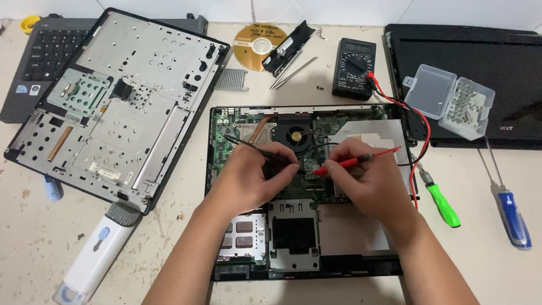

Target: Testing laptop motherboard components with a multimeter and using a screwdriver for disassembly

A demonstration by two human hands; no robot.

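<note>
red probe (344, 163) tip pointing left, black probe (248, 146) perhaps right

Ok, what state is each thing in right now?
Laptop: opened up, circuit board bare.
Red probe: held by right hand, tip on the board.
Black probe: held by left hand.
Meter: leads plugged in.
Screw box: lid open.
Green screwdriver: lying unused.

probe tips (309, 169) hidden by hands, brush (93, 257) cut off
</note>
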